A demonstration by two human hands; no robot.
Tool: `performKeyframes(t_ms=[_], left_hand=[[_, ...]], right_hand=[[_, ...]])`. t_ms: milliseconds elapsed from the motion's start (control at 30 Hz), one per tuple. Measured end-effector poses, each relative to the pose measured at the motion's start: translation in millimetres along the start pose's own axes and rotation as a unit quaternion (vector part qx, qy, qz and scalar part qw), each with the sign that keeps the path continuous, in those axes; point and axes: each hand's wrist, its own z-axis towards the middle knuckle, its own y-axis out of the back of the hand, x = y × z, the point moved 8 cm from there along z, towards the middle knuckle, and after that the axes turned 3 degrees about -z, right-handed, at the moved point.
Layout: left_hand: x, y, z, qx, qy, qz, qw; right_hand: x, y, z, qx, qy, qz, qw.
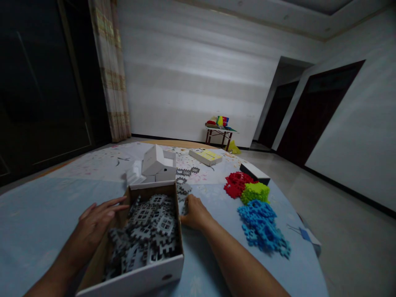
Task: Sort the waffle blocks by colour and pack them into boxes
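A white cardboard box (133,280) with a brown inside stands in front of me, filled with grey interlocking building pieces (145,227). My left hand (99,218) lies at the box's left wall, its fingers stretched out over the rim. On the other side, my right hand (195,212) is curled low beside the right wall. A bit of grey building piece (185,207) shows between its thumb and fingers, mostly hidden. More loose grey pieces (184,188) lie on the cloth just beyond that hand, in a line leading away.
Piles of red pieces (236,183), lime-green pieces (255,192) and blue pieces (261,225) lie at the right. Behind the box are an open white carton (157,165) and a yellow box (206,156). A black-and-white box (255,173) sits near the round table's (37,222) right edge.
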Motion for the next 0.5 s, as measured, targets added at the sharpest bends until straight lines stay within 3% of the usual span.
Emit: performKeyframes(t_ms=[167,300,433,500], left_hand=[[-1,-0.2,0,0.015,-0.014,0.036,0.999],[-4,-0.2,-1,0.03,-0.009,0.045,0.998],[-3,1.1,-2,0.017,-0.006,0.039,0.999],[-3,0.7,-2,0.017,-0.012,0.043,0.999]], right_hand=[[-9,2,4,-0.016,-0.008,0.11,0.994],[-12,41,9,-0.097,-0.008,0.21,0.973],[31,84,1,-0.1,0.069,0.329,0.936],[64,95,-3,-0.057,0.145,0.349,0.924]])
